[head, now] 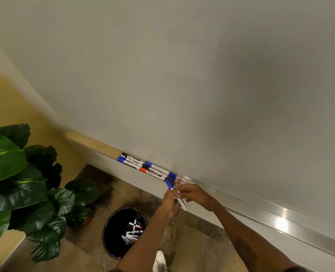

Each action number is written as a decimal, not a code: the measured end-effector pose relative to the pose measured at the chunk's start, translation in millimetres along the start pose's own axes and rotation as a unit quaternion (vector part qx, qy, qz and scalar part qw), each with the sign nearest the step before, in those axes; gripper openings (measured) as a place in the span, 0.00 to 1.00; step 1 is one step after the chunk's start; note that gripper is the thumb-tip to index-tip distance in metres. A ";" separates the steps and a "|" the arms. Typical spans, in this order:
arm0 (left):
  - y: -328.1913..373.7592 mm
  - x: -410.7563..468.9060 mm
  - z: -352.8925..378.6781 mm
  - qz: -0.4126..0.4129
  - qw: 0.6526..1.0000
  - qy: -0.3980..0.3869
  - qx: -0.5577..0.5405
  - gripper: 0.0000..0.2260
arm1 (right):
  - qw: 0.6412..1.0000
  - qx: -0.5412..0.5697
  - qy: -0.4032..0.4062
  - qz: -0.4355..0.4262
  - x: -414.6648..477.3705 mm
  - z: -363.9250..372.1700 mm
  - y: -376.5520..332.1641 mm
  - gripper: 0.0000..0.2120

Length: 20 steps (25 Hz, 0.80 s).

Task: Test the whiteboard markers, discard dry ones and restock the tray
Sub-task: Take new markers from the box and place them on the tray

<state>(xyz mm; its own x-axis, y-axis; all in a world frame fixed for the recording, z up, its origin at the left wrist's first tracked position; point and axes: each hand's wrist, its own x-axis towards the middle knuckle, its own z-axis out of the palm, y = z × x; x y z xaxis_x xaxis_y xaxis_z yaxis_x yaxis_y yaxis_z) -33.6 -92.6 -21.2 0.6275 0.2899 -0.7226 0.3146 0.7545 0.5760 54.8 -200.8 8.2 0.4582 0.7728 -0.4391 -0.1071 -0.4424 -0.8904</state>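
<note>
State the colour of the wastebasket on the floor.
Black; the wastebasket shows best in the head view.

A tray (260, 211) runs along the lower edge of the whiteboard (182, 75). A row of markers (143, 165) lies in the tray's left part. Just right of that row, before the tray, a bundle of markers (183, 204) is held. Below, on the floor (198, 244), stands a wastebasket (107, 228) with discarded markers (132, 232) in it. A potted plant (25, 183) stands to its left.
</note>
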 end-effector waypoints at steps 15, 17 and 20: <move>-17.9 -7.5 29.9 0.026 0.998 0.055 0.035 0.15 | 0.948 -0.254 0.188 0.036 -21.1 -56.5 38.4 0.12; -17.0 -6.8 24.6 0.029 0.995 0.064 0.077 0.13 | 0.926 -0.316 0.194 0.073 -25.0 -63.5 50.5 0.10; -20.5 -2.8 16.6 0.084 0.961 0.071 0.255 0.08 | 0.900 -0.371 0.199 0.114 -30.0 -64.3 61.7 0.09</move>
<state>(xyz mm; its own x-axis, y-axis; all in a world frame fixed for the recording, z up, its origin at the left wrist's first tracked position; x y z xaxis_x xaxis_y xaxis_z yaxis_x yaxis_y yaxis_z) -30.0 -118.7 -24.6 0.6076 0.4867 -0.6277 0.5483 0.3148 0.7748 91.2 -280.6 -25.8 0.7948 0.4641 -0.3909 0.3117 -0.8650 -0.3932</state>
